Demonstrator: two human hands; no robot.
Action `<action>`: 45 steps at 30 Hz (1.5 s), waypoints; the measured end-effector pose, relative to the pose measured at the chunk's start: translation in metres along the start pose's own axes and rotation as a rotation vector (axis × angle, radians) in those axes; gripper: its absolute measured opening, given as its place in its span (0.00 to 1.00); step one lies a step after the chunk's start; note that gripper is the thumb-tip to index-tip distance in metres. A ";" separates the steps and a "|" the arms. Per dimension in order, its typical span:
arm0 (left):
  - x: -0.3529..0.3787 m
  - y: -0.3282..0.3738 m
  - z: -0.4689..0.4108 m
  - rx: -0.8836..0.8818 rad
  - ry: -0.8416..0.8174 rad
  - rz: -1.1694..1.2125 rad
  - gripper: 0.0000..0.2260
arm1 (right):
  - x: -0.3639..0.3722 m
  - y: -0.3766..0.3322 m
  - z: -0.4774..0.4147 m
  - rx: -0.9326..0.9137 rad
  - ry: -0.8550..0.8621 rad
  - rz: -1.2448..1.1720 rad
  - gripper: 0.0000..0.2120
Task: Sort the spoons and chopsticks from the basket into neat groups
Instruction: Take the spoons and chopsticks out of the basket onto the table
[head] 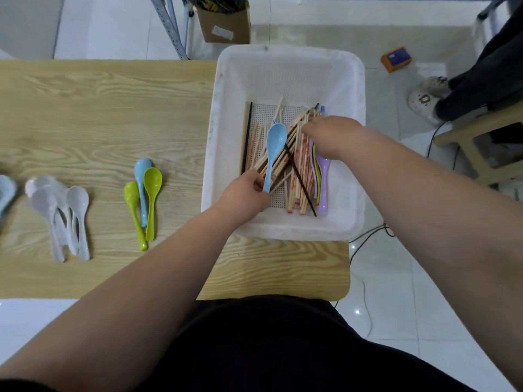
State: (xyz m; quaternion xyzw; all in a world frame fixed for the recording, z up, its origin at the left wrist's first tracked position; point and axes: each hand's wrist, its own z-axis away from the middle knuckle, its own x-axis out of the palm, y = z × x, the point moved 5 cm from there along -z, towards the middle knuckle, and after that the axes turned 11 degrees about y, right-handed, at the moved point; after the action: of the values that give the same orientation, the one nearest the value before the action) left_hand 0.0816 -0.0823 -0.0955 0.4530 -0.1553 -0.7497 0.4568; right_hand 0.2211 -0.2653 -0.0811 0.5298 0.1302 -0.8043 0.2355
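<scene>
Spoon-picking is the step in hand, as far as the single head view shows: the left hand (243, 190) is closed in a pinch on the handle end of a light blue spoon (274, 148), whose bowl points toward twelve o'clock above the heap in the white basket (288, 227). The right hand (328, 137) reaches into the basket at about two o'clock from that spoon, fingers curled down among the wooden chopsticks (297, 165); whether it has closed on anything I cannot tell, since the fingertips are hidden by the back of the hand. Just under its wrist lies a purple spoon (324, 190), with one or two more coloured handles beside it, and a dark chopstick (301, 182) crosses the wooden ones on a slant. On the tabletop (99, 108), at nine o'clock from the basket, two groups are already laid out: two green spoons (151, 199) with a blue spoon (141, 179) between them, and farther toward nine o'clock a cluster of translucent white spoons (65, 219). My judgement is that the spoons are about half sorted and the chopsticks not yet begun. The next move would likely call for lifting the light blue spoon clear of the chopsticks, carrying it toward nine o'clock and laying it alongside its blue match, handle toward six o'clock like the rest, without knocking the green pair askew.
</scene>
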 end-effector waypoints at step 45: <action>0.015 0.046 0.083 0.045 -0.069 0.395 0.06 | -0.005 -0.052 0.112 0.483 0.292 -2.188 0.04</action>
State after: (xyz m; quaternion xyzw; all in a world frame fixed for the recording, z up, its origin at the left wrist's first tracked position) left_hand 0.0357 -0.1342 -0.0291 0.3977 -0.2738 -0.6569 0.5791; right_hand 0.1073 -0.2708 -0.0334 0.2518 0.3915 -0.5127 -0.7214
